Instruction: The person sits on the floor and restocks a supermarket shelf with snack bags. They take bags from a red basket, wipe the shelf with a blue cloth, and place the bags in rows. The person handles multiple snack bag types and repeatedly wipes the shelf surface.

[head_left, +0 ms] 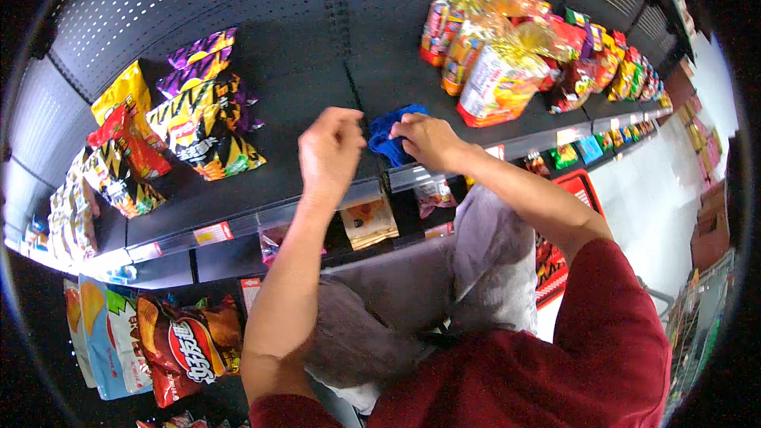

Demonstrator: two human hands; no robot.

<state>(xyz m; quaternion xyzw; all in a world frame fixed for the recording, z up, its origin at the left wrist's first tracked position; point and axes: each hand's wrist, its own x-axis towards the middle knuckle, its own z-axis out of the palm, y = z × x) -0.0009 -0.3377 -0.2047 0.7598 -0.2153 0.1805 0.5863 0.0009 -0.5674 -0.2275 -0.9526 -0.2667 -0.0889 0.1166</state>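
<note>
My right hand [433, 141] rests at a bunched blue cloth [387, 137] near the front edge of a black shelf [285, 148], its fingers curled against the fabric. To the left of the cloth, my left hand [333, 145] hovers over the shelf with its fingers bent inward. It is blurred, and whether anything small is inside it cannot be seen. The nearest goods to my right hand are large bread-like packs in printed wrap with gathered yellow tops [505, 80]. Left of my left hand stands a black and yellow chip bag [205, 131].
More snack bags [128, 137] stand at the left. Small colourful bags [600, 68] line the far right. A price rail [214, 233] runs along the shelf front. Below are large chip bags [190, 345] and flat packs [368, 220]. A red basket [579, 187] sits beside my leg.
</note>
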